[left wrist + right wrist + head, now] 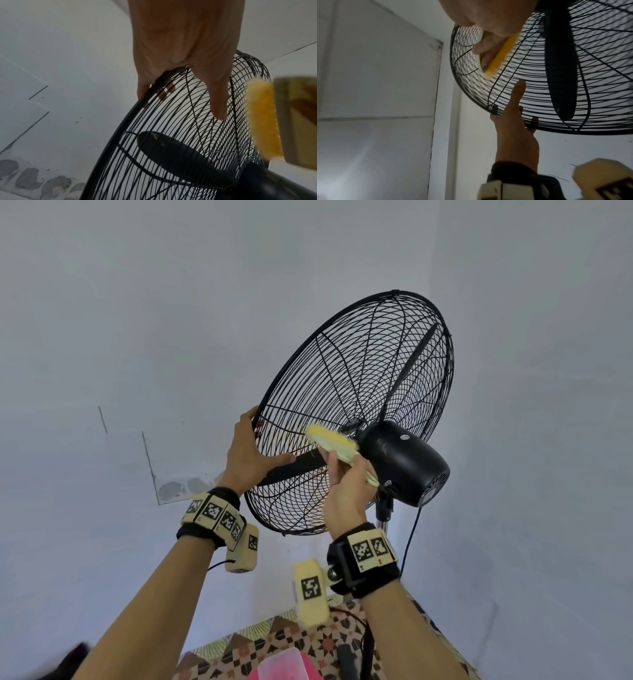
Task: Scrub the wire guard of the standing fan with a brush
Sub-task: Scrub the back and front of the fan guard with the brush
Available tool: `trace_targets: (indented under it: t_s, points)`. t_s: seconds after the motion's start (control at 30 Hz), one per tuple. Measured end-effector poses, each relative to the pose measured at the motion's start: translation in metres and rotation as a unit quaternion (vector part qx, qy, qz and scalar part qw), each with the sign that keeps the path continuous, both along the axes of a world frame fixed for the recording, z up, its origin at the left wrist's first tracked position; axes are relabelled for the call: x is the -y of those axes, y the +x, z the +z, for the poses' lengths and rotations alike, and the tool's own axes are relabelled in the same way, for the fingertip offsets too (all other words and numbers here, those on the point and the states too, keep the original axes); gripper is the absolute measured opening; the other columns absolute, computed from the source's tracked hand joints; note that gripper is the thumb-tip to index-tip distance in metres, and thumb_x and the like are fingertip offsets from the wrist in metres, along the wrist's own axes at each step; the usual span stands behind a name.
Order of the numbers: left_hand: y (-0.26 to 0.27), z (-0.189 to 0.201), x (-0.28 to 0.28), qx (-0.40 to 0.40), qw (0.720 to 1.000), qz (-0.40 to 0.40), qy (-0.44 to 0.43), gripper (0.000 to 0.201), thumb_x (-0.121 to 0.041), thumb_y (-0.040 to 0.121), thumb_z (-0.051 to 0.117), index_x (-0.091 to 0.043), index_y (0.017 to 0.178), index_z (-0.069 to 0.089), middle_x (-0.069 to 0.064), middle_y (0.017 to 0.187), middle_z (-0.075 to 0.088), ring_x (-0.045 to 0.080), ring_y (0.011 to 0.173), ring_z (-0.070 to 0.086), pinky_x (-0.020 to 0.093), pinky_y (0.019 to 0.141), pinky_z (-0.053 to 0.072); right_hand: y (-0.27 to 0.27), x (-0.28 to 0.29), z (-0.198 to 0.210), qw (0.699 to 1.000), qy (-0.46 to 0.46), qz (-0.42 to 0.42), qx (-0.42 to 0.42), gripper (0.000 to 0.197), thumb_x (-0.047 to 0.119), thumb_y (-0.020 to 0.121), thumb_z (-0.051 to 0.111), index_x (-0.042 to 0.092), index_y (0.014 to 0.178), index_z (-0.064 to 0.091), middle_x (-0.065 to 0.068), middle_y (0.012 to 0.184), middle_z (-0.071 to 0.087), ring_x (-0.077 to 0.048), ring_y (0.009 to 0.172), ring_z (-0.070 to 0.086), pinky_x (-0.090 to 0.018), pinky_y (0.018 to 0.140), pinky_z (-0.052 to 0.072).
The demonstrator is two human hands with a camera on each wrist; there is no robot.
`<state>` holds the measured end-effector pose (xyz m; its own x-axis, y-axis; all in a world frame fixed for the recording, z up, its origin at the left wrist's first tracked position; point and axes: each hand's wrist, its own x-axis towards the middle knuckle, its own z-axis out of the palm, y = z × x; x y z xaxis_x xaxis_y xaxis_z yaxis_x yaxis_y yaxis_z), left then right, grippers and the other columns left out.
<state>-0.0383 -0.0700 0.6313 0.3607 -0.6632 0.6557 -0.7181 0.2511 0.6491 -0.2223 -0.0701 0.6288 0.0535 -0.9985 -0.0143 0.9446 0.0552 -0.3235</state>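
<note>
On the far left, a pale wall fills the head view, with a patched grey area low down beside the fan. Next comes the left hand, raised to the edge of the wire guard — its fingers hook over the black outer rim and show through the wires from the far side, while the thumb lies straight along the guard's rear face. The left wrist view shows the same grip: fingers curled round the rim, thumb laid across the wires.

The guard belongs to a black standing fan, tilted so that its back faces the person. A dark blade sits inside the cage, just right of the left thumb.

Further right, the right hand grips a brush by its pale handle, fingers wrapped round it. The yellow bristles press against the rear wires close to the hub — blurred in both wrist views. Touching the brush's right end is the black motor housing, with the pole and a dark cable dropping below it.

At the bottom lies a patterned floor with a pink container.
</note>
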Motion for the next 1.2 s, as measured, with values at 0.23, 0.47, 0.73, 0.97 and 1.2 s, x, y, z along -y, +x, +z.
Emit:
trace_targets:
  t_s: [0.23,0.47,0.73,0.97,1.2]
  points:
    - [0.000,0.002,-0.005,-0.010,1.000,-0.014,0.001,0.113,-0.031,0.066,0.099,-0.016,0.154,0.030,0.009,0.145,0.048,0.020,0.125,0.055,0.047,0.106,0.050,0.023,-0.041,0.010,0.993,-0.073,0.049,-0.073,0.040,0.009,0.104,0.054,0.015,0.143,0.047,-0.014,0.132,0.062,-0.029,0.111,0.069,-0.024,0.068,0.061]
    - [-0.005,-0.002,-0.006,-0.048,0.999,-0.019,0.002,0.124,-0.070,0.049,0.084,-0.024,0.152,0.032,0.002,0.147,0.048,0.020,0.131,0.053,0.047,0.107,0.049,-0.017,-0.033,0.044,0.694,-0.486,-0.184,-0.499,0.043,0.025,0.105,0.058,0.026,0.148,0.051,-0.005,0.102,0.075,-0.015,0.073,0.074,-0.036,0.064,0.064]
    - [-0.001,-0.009,0.003,-0.065,0.997,0.026,0.028,0.116,-0.052,0.064,0.096,-0.011,0.153,0.033,0.005,0.150,0.045,0.022,0.136,0.045,0.047,0.113,0.042,0.032,0.000,0.149,0.405,-0.592,-0.139,-0.683,0.035,0.032,0.094,0.067,0.024,0.128,0.069,0.002,0.112,0.073,-0.019,0.107,0.058,-0.035,0.095,0.050]
    - [-0.002,-0.009,0.001,-0.048,0.999,0.009,-0.007,0.101,-0.036,0.067,0.098,-0.014,0.145,0.038,0.002,0.139,0.050,0.014,0.123,0.048,0.030,0.101,0.042,0.015,0.004,0.173,0.246,-0.638,-0.133,-0.718,0.022,0.037,0.081,0.074,0.017,0.090,0.075,0.003,0.085,0.071,-0.007,0.085,0.057,-0.037,0.078,0.059]
    - [-0.001,-0.012,0.003,-0.043,0.999,0.014,0.002,0.097,-0.041,0.066,0.098,-0.014,0.139,0.040,0.004,0.133,0.053,0.021,0.121,0.052,0.047,0.103,0.048,0.006,0.011,0.148,0.280,-0.706,-0.159,-0.631,0.033,0.033,0.101,0.061,0.011,0.122,0.072,-0.003,0.097,0.076,0.004,0.068,0.058,-0.011,0.068,0.050]
